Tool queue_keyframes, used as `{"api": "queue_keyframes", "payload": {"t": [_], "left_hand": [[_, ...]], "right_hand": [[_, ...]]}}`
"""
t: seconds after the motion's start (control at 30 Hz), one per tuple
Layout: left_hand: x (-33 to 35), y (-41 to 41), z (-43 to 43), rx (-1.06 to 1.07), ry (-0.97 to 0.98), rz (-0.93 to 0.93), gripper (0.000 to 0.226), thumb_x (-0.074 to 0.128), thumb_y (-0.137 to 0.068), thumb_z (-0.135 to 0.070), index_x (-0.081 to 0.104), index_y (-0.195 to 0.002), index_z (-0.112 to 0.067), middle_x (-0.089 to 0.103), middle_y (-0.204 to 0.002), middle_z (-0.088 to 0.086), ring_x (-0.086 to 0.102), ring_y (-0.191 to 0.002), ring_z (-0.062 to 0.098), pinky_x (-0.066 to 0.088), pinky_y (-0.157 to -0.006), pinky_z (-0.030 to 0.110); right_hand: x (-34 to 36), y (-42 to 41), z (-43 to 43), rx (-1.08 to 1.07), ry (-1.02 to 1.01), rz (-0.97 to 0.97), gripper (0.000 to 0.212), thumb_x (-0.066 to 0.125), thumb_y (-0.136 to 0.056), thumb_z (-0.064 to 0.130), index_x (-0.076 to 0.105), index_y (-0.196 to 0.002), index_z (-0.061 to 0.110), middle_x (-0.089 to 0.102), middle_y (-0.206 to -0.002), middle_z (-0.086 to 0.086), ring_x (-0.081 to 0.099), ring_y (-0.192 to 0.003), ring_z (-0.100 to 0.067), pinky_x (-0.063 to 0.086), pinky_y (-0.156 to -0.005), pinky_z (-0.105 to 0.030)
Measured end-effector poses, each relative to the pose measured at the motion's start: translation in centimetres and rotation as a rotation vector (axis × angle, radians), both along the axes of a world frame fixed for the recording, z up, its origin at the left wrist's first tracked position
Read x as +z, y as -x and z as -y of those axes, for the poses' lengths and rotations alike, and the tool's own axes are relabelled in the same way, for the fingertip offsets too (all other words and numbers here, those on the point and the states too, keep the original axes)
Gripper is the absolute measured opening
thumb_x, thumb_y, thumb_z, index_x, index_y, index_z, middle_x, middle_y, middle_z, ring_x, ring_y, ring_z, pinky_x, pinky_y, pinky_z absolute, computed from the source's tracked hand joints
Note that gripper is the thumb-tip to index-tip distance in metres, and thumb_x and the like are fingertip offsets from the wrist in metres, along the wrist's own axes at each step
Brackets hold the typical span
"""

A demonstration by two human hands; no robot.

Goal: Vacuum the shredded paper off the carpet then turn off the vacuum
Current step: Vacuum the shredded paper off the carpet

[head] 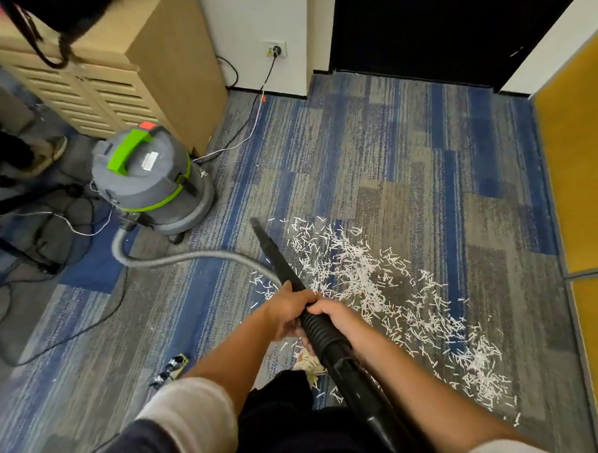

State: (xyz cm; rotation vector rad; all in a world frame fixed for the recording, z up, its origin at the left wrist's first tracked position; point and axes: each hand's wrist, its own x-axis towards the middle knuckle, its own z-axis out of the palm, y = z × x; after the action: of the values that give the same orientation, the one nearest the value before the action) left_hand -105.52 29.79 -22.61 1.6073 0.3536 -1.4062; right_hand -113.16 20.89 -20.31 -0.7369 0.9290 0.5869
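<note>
Blue-and-grey striped carpet (390,147) covers the floor, and above it both hands close on the black vacuum wand (317,331): the left hand (287,312) wraps its fingers round the smooth tube in front, and the right hand (335,315) clasps the ribbed part just behind, the two touching. The wand's long axis runs away from the person and slightly left, and its crevice nozzle (275,254) ends low at the left edge of the shredded paper (361,275) (whether it touches the carpet is unclear). Farther left a grey hose (189,256) curves to the grey-and-green canister vacuum (148,178), which stands beside a wooden cabinet (167,61), below a wall socket (276,50).
</note>
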Motion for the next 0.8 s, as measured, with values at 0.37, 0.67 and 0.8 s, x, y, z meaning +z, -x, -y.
{"api": "queue_keyframes", "payload": {"t": [0.37, 0.67, 0.8], "left_hand": [[0.9, -0.4, 0.3, -0.06, 0.019, -0.034, 0.076, 0.054, -0.094, -0.011, 0.002, -0.149, -0.021, 0.059, -0.084, 0.014, 0.052, -0.057, 0.018, 0.047, -0.044, 0.026], [2.2, 2.3, 2.7, -0.209, 0.032, -0.003, 0.033, 0.047, -0.097, -0.008, 0.026, -0.076, -0.022, 0.054, -0.071, 0.014, 0.046, -0.033, 0.012, 0.041, -0.036, 0.021], [2.7, 2.7, 2.5, -0.227, -0.009, -0.005, 0.027, 0.047, -0.098, -0.012, 0.021, -0.101, -0.02, 0.056, -0.077, 0.014, 0.049, -0.038, 0.012, 0.044, -0.038, 0.02]], "right_hand": [[-1.3, 0.2, 0.0, -0.033, 0.049, -0.056, 0.025, 0.041, -0.093, 0.007, 0.044, -0.116, -0.001, 0.055, -0.07, -0.02, 0.056, -0.038, -0.024, 0.047, -0.036, -0.026], [-0.5, 3.7, 1.7, -0.123, 0.069, 0.009, 0.044, 0.038, -0.093, 0.0, 0.037, -0.133, 0.018, 0.054, -0.077, -0.023, 0.057, -0.039, -0.025, 0.048, -0.035, -0.028], [-0.3, 4.0, 1.7, -0.132, 0.023, -0.001, 0.039, 0.038, -0.093, 0.0, 0.04, -0.127, 0.019, 0.053, -0.075, -0.022, 0.056, -0.038, -0.026, 0.048, -0.035, -0.029]]}}
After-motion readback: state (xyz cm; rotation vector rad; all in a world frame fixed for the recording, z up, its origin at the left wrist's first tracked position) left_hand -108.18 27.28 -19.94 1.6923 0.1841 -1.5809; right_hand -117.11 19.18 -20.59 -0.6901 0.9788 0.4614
